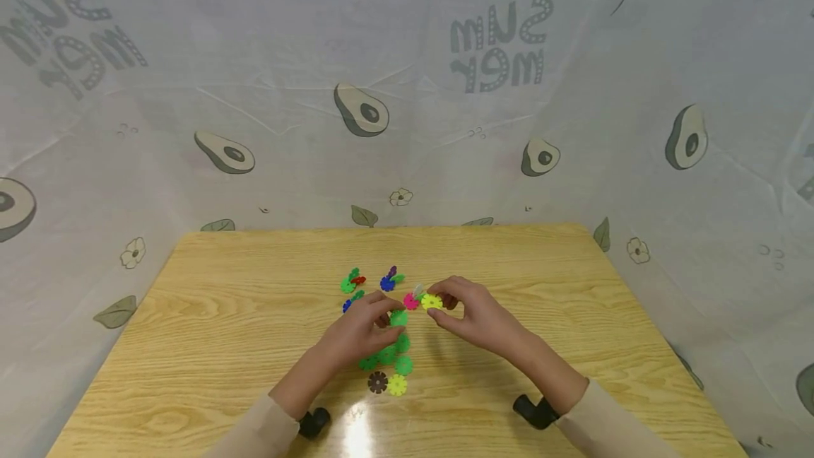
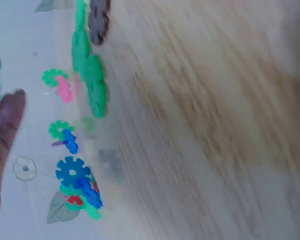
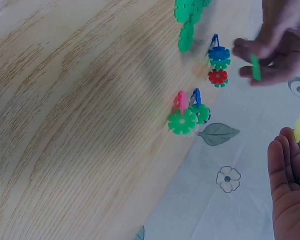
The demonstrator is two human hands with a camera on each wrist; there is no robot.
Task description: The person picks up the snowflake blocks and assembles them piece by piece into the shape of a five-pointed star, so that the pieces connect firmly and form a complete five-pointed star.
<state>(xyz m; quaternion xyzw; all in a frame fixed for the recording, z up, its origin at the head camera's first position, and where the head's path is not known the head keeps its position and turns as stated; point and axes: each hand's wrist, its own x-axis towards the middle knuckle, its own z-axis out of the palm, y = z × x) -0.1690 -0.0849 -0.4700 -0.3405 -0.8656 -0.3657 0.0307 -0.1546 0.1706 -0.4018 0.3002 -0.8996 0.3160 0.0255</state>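
My left hand (image 1: 364, 324) pinches a green notched plastic disc (image 1: 398, 318) between thumb and fingers. In the right wrist view that disc (image 3: 255, 67) shows nearly edge-on. A yellow notched disc (image 1: 432, 302) is pinched in my right hand (image 1: 475, 311), held up to the right of the green one; the two discs are apart. Just behind them stands a small joined cluster with a pink disc (image 1: 410, 302), a green one and a pale one. Below my left hand lie several loose green discs (image 1: 386, 354), partly hidden by it.
Nearer me lie a dark brown disc (image 1: 378, 382) and another yellow disc (image 1: 397, 385). Farther back stand a green-and-red cluster (image 1: 348, 284) and a blue, purple and green cluster (image 1: 388, 283). Another blue-and-green cluster (image 1: 347, 305) is partly behind my left hand. A printed curtain (image 1: 407, 154) hangs behind the wooden table (image 1: 534, 267).
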